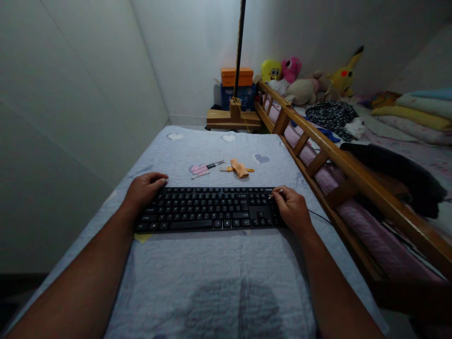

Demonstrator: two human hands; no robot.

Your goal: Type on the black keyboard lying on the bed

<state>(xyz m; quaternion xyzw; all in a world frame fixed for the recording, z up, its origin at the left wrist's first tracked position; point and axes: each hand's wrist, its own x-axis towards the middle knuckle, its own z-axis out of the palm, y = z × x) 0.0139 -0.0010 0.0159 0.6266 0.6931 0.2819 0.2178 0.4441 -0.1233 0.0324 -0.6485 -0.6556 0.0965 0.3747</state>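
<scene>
A black keyboard (197, 209) lies flat across the quilted cloth in front of me. My left hand (145, 188) is closed round its far left corner, the thumb along the edge and the other fingers partly hidden. Over the number keys at the right end, my right hand (290, 207) pinches a thin stick with a white tip, which looks like a cotton swab (280, 191). Beyond the keyboard lie tweezers (211, 165) with a dark grip, another thin swab-like stick (200, 175), and an orange cloth (239, 168) across a yellow-handled brush (228, 169).
A wooden bed rail (318, 136) runs along the right side. The keyboard's cable (319, 215) trails toward it. Behind the table stand an orange box (237, 76) and a wooden base (221, 117) holding a dark pole (239, 47). Plush toys (303, 89) sit on the bed.
</scene>
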